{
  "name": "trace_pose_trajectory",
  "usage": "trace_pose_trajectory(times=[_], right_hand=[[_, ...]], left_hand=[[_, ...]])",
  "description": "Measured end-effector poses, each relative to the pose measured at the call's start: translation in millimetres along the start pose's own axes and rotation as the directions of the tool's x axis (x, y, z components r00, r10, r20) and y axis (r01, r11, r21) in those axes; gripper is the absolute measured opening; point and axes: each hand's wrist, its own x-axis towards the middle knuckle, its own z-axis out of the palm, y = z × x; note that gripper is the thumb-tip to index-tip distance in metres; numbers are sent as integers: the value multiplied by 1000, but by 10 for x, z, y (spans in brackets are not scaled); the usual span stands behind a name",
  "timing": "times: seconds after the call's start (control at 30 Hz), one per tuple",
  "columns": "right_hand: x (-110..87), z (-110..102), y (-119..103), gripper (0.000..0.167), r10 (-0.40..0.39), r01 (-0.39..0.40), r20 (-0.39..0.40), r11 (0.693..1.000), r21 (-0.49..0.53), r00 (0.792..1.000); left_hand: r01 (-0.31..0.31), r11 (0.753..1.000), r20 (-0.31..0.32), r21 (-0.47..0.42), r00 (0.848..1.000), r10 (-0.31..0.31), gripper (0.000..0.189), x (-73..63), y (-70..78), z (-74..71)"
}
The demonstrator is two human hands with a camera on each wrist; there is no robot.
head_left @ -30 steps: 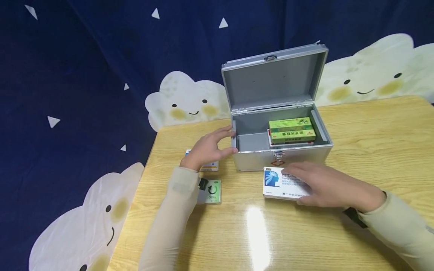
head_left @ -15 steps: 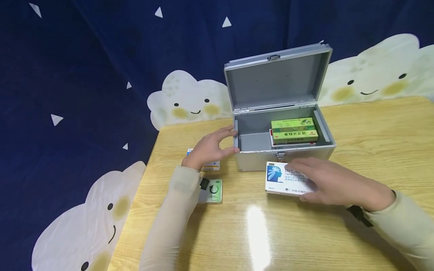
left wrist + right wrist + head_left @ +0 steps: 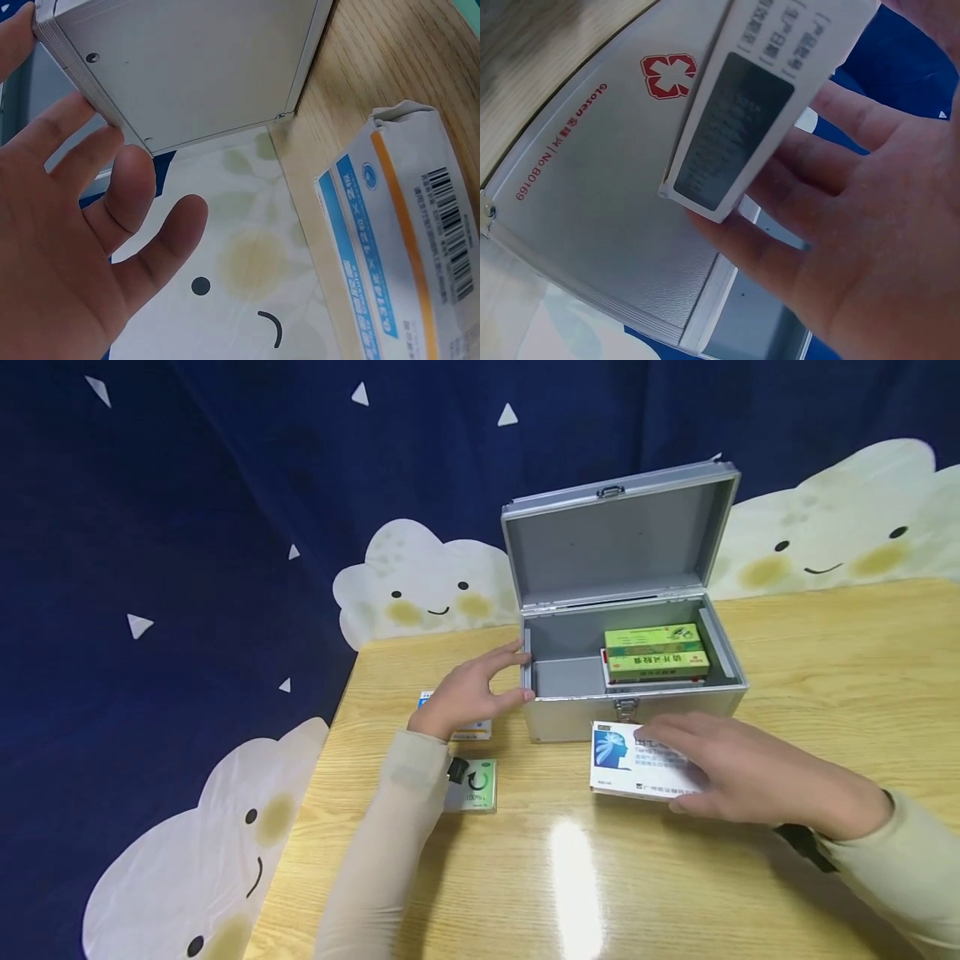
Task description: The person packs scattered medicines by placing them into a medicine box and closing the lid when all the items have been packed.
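Observation:
In the head view, my right hand [image 3: 750, 768] holds a white medicine box [image 3: 637, 762] with a blue head picture, thumb on the near side and fingers on the far side. It is in front of the silver first-aid case [image 3: 570, 724], overlapping its front wall. The right wrist view shows the box's end flap [image 3: 739, 127] close to the case's red cross emblem [image 3: 667, 76]. My left hand [image 3: 468, 693] touches the case's left rim with spread, fairly straight fingers. Inside the case, whose lid [image 3: 618, 543] stands up, a green medicine box [image 3: 656, 652] lies on a white-and-red one.
On the table left of the case lie a white-and-blue medicine box [image 3: 397, 240], partly behind my left hand in the head view, and a green-and-white box [image 3: 476, 787] beside my left wrist. A dark blue curtain [image 3: 225, 460] with cloud figures hangs behind the table.
My right hand has raised the white medicine box slightly toward the case, so it now covers the red emblem in the head view. The left hand stays at the rim; the view shifts a little.

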Motion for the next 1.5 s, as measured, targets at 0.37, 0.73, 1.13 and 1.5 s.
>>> trace_pose_trajectory(times=[0.37, 0.73, 1.13, 1.5], right_hand=[[-34, -67, -24, 80, -17, 16, -14, 999, -27, 1000], [-24, -140, 14, 79, -82, 75, -87, 994, -82, 993], [1, -258, 65, 79, -76, 67, -86, 993, -99, 993], [84, -407, 31, 77, -45, 41, -59, 996, -75, 997]], left_hand=[[-20, 1000, -7, -22, 1000, 20, 65, -9, -11, 39], [-25, 999, -12, -38, 1000, 25, 65, -12, -15, 32], [-34, 998, -17, -53, 999, 33, 66, -3, -30, 31], [-25, 998, -9, -59, 1000, 24, 66, -6, -34, 26]])
